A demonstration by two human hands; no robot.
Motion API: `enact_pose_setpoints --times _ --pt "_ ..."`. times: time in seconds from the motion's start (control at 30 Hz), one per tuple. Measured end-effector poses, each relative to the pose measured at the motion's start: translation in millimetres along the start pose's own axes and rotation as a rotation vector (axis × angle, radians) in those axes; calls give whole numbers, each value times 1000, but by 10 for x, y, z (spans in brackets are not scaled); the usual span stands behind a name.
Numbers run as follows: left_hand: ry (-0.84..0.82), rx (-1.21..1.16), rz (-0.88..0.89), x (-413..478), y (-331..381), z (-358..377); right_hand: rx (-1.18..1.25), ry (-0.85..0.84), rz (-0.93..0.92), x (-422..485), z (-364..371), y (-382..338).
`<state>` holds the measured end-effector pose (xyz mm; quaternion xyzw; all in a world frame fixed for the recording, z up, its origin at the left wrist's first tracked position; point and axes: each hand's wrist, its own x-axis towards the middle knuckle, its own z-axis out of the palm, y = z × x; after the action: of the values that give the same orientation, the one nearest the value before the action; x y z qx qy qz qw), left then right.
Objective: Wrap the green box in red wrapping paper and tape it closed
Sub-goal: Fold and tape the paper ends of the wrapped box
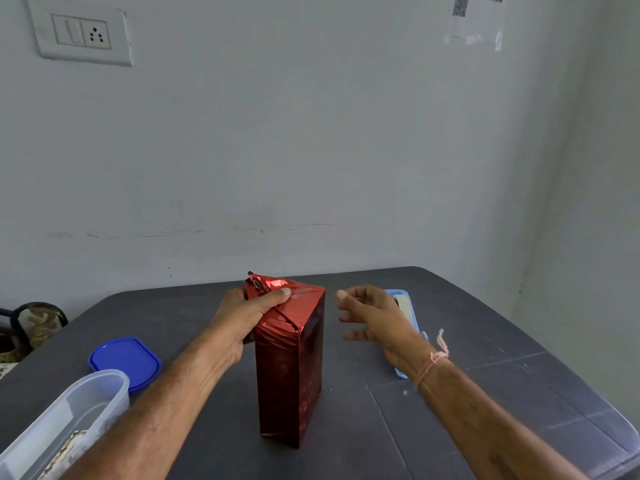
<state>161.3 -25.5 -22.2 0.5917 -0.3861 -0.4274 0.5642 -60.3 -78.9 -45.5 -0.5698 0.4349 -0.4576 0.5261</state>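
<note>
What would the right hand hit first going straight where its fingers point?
The right hand points left: likely the upper side of the upright box in shiny red wrapping paper, gripped on top by left hand; depth uncertain.

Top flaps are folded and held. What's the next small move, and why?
Probably the right hand pulls a strip from the blue tape dispenser just behind it: the left hand pins the top fold of the wrapped box, which looks untaped.
</note>
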Motion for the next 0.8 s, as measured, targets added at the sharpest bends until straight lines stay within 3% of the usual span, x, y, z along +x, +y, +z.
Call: enact_pose_setpoints --times 0.1,0.2,0.47,0.8 --pt "16 -9 2 1 -15 4 -165 323 -57 -14 -339 249" --pt "19 -24 6 1 -23 10 -349 595 12 43 -734 473" --pt "22 -8 26 -37 -16 32 -295 449 348 256 -1065 677" --pt "19 -1 28 -39 -8 27 -51 367 447 337 -1099 454"
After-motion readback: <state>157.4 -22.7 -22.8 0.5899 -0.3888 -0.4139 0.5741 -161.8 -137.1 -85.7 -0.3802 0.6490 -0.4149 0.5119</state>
